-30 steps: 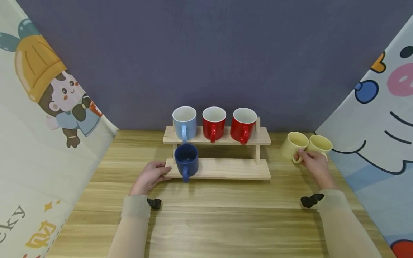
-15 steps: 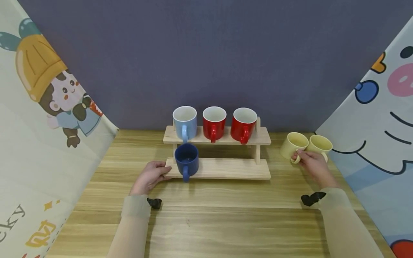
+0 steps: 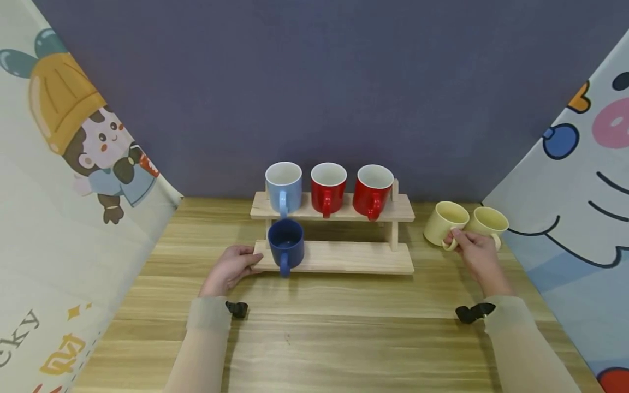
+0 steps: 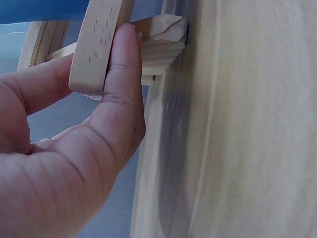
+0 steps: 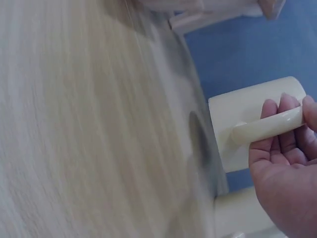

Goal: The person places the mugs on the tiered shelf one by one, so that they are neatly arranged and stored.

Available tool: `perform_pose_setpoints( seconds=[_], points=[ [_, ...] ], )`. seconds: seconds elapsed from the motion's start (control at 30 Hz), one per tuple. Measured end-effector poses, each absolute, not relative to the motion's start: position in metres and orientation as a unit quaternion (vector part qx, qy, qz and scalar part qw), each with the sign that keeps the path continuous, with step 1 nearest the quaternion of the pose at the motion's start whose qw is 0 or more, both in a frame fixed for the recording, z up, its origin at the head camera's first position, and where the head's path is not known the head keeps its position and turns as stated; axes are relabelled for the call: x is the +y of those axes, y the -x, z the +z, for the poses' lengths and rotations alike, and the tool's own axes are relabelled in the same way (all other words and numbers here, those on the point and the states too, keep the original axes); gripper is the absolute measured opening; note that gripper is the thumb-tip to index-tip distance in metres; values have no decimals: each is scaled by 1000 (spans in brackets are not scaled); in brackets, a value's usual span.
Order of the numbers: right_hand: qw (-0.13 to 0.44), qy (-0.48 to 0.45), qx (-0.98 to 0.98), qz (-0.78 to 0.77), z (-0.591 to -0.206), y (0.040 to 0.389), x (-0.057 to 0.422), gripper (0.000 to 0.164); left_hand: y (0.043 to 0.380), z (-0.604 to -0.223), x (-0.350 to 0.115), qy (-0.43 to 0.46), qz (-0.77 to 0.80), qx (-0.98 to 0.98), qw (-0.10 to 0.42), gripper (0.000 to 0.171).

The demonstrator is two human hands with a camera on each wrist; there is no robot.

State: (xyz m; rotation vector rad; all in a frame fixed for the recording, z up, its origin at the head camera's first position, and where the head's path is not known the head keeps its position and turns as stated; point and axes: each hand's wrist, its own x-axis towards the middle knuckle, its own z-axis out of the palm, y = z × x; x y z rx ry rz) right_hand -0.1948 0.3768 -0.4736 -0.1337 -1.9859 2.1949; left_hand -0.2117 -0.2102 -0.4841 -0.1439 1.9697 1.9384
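Note:
My left hand [image 3: 230, 269] pinches the left end of the lower board of a two-tier wooden rack [image 3: 354, 256], thumb on top and fingers beneath. Just right of it, a dark blue mug [image 3: 286, 243] stands on that board. Over at the right, my right hand [image 3: 479, 256] holds a pale yellow mug [image 3: 437, 226] by its handle, fingers curled through the loop in the right wrist view. Whether its base touches the table I cannot tell. Close beside it stands a second yellow mug [image 3: 491, 219], partly hidden by the hand.
On the upper board stand a light blue mug [image 3: 290, 191] and two red mugs [image 3: 328, 194], handles toward me. A dark grey wall [image 3: 314, 98] rises behind the wooden table [image 3: 314, 327]. Printed panels [image 3: 565, 218] flank both sides.
My right fingers have closed further through the yellow mug's handle, and that mug has shifted slightly left, away from its neighbour. The left hand stays on the rack. The head view has drifted slightly.

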Motion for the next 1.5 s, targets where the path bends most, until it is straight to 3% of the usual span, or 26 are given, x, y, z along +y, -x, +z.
perform_pose_setpoints(
  seconds=[0.4,0.8,1.1,1.5],
  points=[
    [129,34,-653,745,-442,168,352,24,212,-482,-207,45,690,697,189,66],
    [157,70,-721,671,-417,135,314,32,212,-482,-207,46,690,697,189,66],
    [181,61,-720,667,-415,111,282,36,211,-483,-209,44,689,700,185,65],
    [171,85,-737,648,-411,95,242,34,211,-483,-209,48,687,702,183,63]
  ],
)
